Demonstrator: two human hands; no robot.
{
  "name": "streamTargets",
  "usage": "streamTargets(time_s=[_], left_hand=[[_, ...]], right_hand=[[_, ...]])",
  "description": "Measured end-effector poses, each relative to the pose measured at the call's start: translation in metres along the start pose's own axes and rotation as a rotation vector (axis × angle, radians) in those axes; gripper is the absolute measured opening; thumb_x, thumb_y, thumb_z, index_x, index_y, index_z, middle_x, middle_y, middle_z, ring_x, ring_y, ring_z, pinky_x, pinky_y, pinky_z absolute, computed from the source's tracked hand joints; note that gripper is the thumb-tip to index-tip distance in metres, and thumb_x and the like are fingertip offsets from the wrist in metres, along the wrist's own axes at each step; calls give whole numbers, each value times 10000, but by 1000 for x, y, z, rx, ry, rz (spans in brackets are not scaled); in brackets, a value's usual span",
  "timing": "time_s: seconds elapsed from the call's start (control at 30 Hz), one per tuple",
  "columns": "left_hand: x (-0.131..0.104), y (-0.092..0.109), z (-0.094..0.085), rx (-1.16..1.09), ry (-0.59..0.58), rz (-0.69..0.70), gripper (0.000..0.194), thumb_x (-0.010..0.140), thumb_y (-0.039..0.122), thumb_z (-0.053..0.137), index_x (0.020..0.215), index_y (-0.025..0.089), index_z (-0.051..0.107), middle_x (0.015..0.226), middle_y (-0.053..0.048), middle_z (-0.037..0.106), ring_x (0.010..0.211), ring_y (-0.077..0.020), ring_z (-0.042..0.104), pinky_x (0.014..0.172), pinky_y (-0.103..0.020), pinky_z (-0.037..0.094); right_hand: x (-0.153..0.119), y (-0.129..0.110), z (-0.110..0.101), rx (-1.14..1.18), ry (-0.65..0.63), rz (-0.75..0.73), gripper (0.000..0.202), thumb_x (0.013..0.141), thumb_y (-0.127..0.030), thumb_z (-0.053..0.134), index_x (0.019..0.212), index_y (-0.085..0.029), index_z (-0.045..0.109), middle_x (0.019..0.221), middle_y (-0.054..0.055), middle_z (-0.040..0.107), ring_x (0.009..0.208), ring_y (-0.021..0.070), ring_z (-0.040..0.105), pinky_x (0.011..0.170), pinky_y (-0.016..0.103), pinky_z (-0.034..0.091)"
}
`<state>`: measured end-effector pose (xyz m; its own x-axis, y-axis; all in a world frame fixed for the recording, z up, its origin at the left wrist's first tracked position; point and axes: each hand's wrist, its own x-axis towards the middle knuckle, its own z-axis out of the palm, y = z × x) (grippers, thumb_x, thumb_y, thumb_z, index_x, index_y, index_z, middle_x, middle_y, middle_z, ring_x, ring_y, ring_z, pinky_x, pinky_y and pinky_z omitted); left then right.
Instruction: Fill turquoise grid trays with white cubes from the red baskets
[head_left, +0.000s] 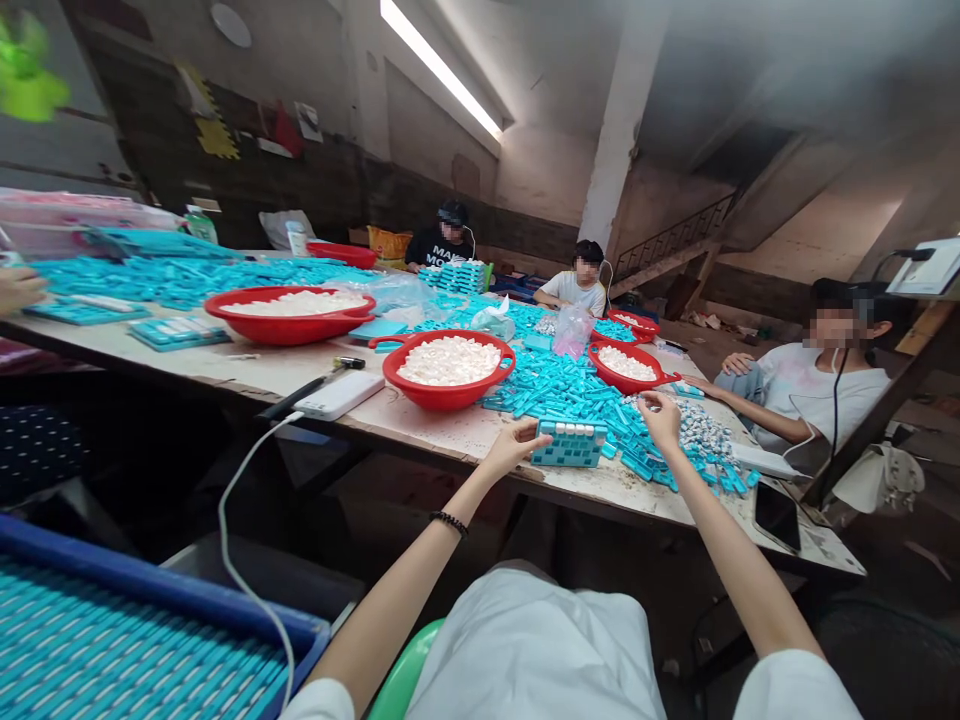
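My left hand [516, 442] is closed on the left end of a light-blue plastic frame [566, 455], held tilted up near the table's front edge. White pieces fill part of its top row, while square gaps show in the rows below. My right hand [661, 418] is raised to the right of the frame, thumb and fingers pinched together. Anything between those fingertips is too small to make out. Close beside it lies a heap of small white-and-dark pieces [705, 435]. Loose blue plastic strips [555, 385] are piled behind the frame.
Red colanders of white pieces stand at the centre [450, 400], left [289, 330] and right [626, 385]. A white power bank [341, 395] with a cable lies front left; a phone [777, 515] lies at right. A blue crate [150, 560] stands lower left. Other people sit around the table.
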<state>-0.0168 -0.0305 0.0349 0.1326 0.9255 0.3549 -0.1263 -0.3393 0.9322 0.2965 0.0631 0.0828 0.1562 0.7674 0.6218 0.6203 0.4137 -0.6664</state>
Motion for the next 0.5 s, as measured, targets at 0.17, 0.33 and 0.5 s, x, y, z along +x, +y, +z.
streamTargets(time_s=[0.17, 0.33, 0.5], left_hand=[[-1, -7, 2, 110, 76, 65, 416, 728, 564, 765, 847, 169, 711, 792, -44, 688, 881, -252, 665, 752, -308, 540], [-4, -17, 1, 246, 214, 19, 456, 770, 635, 698, 851, 187, 705, 694, -15, 634, 804, -229, 649, 612, -255, 491], [2, -21, -4, 186, 236, -89, 547, 718, 695, 712, 842, 162, 719, 632, -6, 618, 701, -211, 642, 552, -257, 491]], right_hand=[[-47, -53, 55, 314, 158, -26, 356, 882, -461, 584, 1010, -150, 701, 993, 107, 740, 816, 208, 660, 741, 313, 525], [-87, -73, 93, 348, 249, 14, 351, 898, -472, 570, 1011, -169, 705, 997, 99, 729, 848, 212, 654, 758, 320, 505], [-94, -74, 99, 336, 253, 14, 363, 922, -472, 542, 1029, -166, 706, 1035, 110, 712, 851, 209, 648, 687, 297, 478]])
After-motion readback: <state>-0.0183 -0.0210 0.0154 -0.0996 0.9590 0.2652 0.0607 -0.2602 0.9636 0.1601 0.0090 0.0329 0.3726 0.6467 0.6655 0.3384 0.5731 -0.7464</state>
